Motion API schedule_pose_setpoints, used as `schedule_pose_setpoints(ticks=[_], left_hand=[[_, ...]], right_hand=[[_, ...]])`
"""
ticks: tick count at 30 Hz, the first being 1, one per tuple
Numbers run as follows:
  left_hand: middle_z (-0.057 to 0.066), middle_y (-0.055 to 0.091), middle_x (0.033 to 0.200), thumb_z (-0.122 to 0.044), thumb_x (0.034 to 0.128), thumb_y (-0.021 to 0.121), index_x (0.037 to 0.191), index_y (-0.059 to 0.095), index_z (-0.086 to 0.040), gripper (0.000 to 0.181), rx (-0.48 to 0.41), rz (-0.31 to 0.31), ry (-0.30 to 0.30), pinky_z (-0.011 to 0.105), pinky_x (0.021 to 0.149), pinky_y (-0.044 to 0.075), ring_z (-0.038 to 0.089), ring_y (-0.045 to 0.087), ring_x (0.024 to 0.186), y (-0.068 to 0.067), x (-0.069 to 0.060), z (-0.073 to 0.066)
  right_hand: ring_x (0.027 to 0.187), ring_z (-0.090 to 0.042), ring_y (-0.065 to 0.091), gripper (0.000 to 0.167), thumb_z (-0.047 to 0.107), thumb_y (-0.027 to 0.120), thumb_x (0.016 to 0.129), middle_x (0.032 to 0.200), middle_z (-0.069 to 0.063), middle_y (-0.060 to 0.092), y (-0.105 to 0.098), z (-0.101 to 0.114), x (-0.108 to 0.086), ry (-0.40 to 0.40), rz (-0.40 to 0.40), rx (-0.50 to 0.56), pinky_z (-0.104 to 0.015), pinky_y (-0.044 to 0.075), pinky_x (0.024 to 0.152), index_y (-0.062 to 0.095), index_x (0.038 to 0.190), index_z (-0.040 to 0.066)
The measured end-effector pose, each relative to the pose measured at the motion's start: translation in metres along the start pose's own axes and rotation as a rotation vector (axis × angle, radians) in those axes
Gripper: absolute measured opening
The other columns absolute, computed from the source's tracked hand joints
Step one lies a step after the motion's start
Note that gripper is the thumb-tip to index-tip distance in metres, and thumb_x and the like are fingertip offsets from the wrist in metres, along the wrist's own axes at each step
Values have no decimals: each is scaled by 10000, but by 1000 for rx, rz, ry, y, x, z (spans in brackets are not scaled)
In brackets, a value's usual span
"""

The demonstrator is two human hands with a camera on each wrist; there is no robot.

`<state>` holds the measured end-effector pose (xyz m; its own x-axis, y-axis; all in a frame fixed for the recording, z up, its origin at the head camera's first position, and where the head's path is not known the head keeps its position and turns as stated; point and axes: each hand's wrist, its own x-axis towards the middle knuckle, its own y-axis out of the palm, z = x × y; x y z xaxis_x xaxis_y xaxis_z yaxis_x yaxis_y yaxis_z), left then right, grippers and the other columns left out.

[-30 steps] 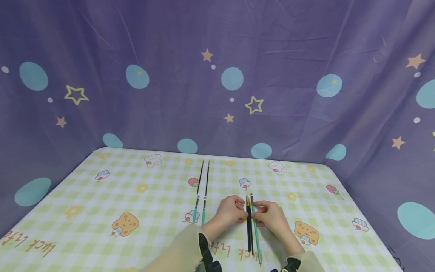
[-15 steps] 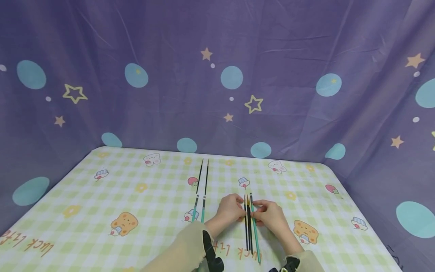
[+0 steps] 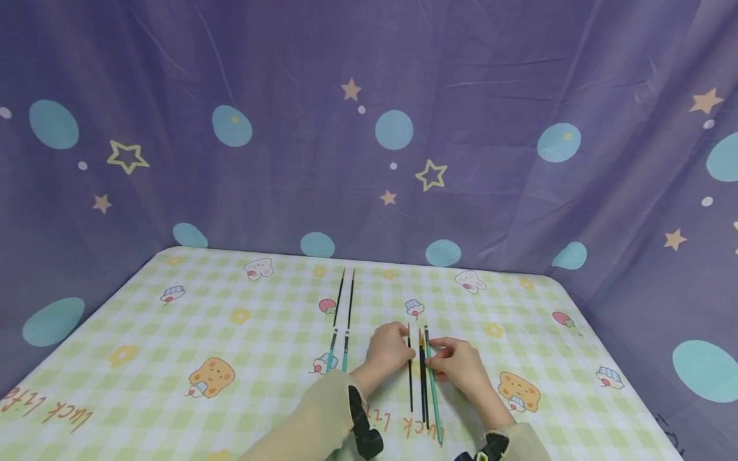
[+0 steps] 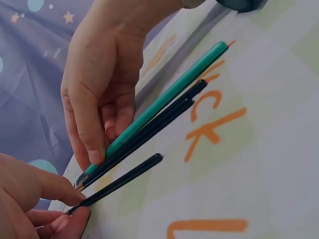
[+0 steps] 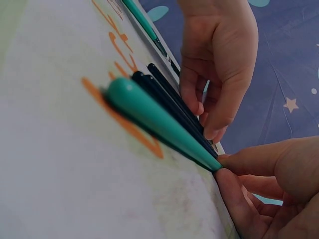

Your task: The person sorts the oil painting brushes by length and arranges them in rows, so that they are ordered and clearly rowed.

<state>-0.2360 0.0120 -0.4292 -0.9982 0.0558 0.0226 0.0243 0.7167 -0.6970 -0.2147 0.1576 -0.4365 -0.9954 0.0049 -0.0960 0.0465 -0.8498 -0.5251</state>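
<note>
In the head view, my left hand (image 3: 387, 351) pinches a slim black paintbrush (image 3: 410, 384) between thumb and finger, its bristles pointing away from me. A narrow gap parts it from two black paintbrushes (image 3: 423, 390) lying side by side to its right. Against those lies a green paintbrush (image 3: 434, 400), pinched near its bristle end by my right hand (image 3: 458, 366). The left wrist view shows the lone black handle (image 4: 124, 180) apart from the others. From the right wrist, the green handle (image 5: 159, 117) is nearest, and its bristles are hidden by my fingers.
Left of my hands, two thin black paintbrushes (image 3: 350, 299) lie parallel toward the back. Two green paintbrushes (image 3: 346, 349) lie in front of them, partly covered by my left sleeve (image 3: 311, 416). A checked cloth (image 3: 277, 358) covers the table; a purple curtain (image 3: 323, 160) hangs behind.
My left hand has drawn one black paintbrush leftward out of the bunch, opening a gap. My right hand stays almost still at the green paintbrush.
</note>
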Motion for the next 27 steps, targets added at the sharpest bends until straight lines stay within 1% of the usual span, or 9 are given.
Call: schedule_pose_setpoints(ticks=[3,5,9,11,14,17,20,23,27], left_hand=[[36,646,812,-117,649,739,942,657,-42,314,76,-43,18,280,657,495,158,587,682,-1,3,0],[46,657,858,-108,646,731,917,668,-41,286,105,-56,35,302,682,501,187,600,750,-1,4,-2],[34,662,845,-109,648,725,875,682,-54,238,144,-66,35,303,653,494,194,606,749,-1,5,-4],[15,666,835,-121,653,724,876,689,-70,232,124,-57,16,285,625,488,166,596,711,-2,6,-3],[5,671,807,-120,676,707,925,692,-76,254,22,-20,-5,255,560,480,132,593,596,-4,9,3],[3,650,777,-83,708,675,975,681,-66,267,-133,30,-11,235,478,462,102,542,477,-7,12,10],[16,618,779,-39,719,648,999,663,-40,280,-264,73,-4,232,433,466,95,515,461,-9,15,17],[34,602,791,-13,723,635,1015,652,-22,293,-340,99,-12,229,424,475,98,513,477,-11,18,22],[56,605,823,11,732,630,1038,640,-4,306,-407,102,-31,234,445,493,106,531,507,-16,22,29]], right_hand=[[538,-111,582,418,36,700,742,715,-50,605,0,1,0,3,2,-3,-261,534,509,595,1142,-23],[534,-113,582,416,38,700,742,713,-48,604,-1,0,0,0,0,-7,-261,533,506,597,1140,-23],[530,-118,585,410,41,701,743,706,-46,607,-1,0,0,-12,0,-8,-263,533,503,600,1135,-23],[534,-118,585,412,43,701,744,708,-47,606,-1,0,0,-6,3,-7,-264,533,505,599,1138,-23],[538,-115,583,412,50,701,746,711,-49,604,-1,1,0,4,4,-10,-262,532,507,599,1139,-17],[538,-114,581,412,51,702,744,711,-49,602,-1,1,0,10,0,-14,-262,531,508,600,1138,-14],[541,-114,583,413,48,705,741,712,-49,604,-1,1,0,13,-2,-11,-261,533,511,600,1136,-15],[547,-117,586,418,47,709,737,718,-52,605,-1,1,2,24,3,-4,-258,536,518,599,1137,-12],[555,-121,586,422,48,708,739,729,-57,603,-1,2,2,32,10,-2,-255,537,522,596,1142,-12]])
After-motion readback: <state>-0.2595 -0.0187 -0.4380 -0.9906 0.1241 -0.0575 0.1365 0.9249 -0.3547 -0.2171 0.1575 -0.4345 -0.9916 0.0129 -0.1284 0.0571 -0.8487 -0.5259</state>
